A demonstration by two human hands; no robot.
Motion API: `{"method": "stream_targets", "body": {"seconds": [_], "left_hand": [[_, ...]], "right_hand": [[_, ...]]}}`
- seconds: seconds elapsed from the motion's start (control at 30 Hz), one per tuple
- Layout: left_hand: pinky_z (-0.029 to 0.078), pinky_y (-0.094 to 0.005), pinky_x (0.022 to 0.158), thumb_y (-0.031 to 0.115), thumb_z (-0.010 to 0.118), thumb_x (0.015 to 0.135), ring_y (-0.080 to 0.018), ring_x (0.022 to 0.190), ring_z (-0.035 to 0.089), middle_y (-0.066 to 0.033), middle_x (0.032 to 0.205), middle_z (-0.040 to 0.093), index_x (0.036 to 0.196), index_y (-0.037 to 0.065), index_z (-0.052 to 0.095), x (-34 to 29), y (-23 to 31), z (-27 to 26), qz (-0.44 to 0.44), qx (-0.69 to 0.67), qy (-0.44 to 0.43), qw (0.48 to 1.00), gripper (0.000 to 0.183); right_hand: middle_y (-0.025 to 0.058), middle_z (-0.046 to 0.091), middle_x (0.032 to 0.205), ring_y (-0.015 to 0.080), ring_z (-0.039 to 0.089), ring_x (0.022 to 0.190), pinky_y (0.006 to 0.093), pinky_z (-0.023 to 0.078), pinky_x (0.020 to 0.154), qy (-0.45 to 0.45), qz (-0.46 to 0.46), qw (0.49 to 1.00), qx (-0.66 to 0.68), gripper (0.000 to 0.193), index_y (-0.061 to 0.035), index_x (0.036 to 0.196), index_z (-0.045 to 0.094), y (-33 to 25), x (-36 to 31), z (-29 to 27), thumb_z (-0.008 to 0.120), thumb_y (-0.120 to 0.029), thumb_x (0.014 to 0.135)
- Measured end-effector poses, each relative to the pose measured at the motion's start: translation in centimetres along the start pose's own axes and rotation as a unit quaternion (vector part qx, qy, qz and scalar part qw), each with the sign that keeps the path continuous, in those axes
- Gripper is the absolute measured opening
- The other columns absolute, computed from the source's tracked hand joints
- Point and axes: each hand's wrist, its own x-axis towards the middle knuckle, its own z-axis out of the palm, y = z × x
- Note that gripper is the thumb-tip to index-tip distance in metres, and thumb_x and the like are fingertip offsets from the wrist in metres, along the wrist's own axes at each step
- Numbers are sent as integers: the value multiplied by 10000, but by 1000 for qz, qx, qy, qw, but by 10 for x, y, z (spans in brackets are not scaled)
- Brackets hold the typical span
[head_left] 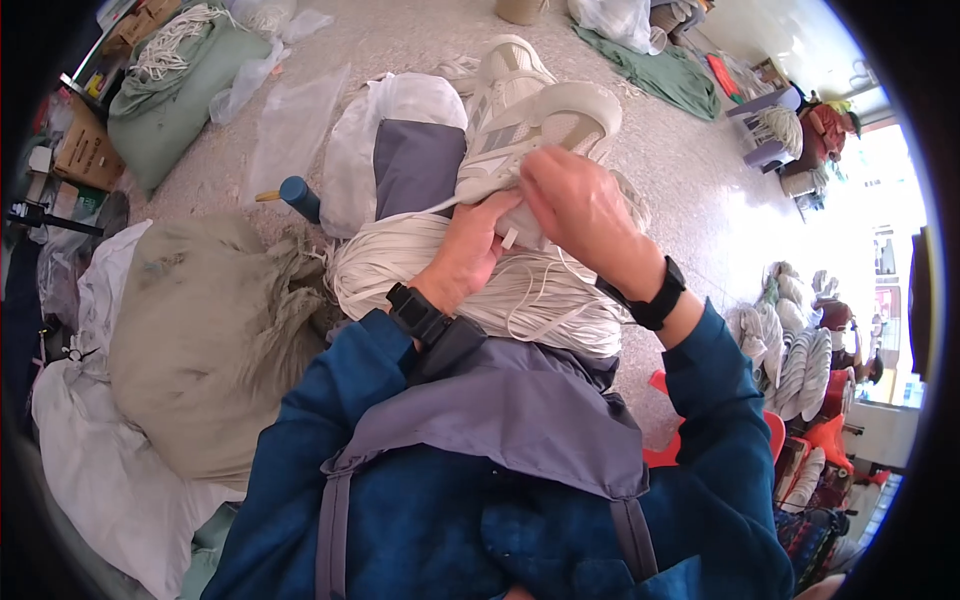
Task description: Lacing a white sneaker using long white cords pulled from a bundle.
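A large bundle of flat white cord (400, 255) lies across my lap on a grey apron (510, 400). My left hand (468, 245) is closed on white cord at the top of the bundle, thumb pointing forward. Close beside it my right hand (580, 205) is curled in a pinch, with a strand of the cord at its fingertips. Between the hands a small white cord end (509, 239) sticks out, and a thin loop hangs below. The right fingertips are partly hidden. Just beyond my hands are white sneakers (575, 108) with grey stripes.
A blue cylinder (299, 197) with a yellowish handle stands left of the bundle. Beige sacking (210, 340) and a green sack (185, 95) lie to the left. To the right are a red stool (660, 455), hanks of white cord (800, 370) and a seated person (828, 135) farther off.
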Motion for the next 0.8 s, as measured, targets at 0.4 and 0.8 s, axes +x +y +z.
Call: {"method": "stream_targets", "body": {"seconds": [0.4,0.8], "left_hand": [[556,-467,878,218,615,985,-202,1119,648,-42,1242,656,1333,115,586,3,2,-4,-13,-27,-18,999,364],[555,-469,880,221,638,964,-224,1078,671,-70,1211,681,1291,90,614,-2,1,-2,-19,-34,8,999,353]], "right_hand": [[4,649,858,59,601,700,234,478,598,-15,223,879,420,136,-23,1026,624,1,-1,-13,604,10,895],[9,568,775,94,497,627,239,407,590,253,413,769,418,161,-12,1109,626,85,-152,-112,584,-139,1019]]}}
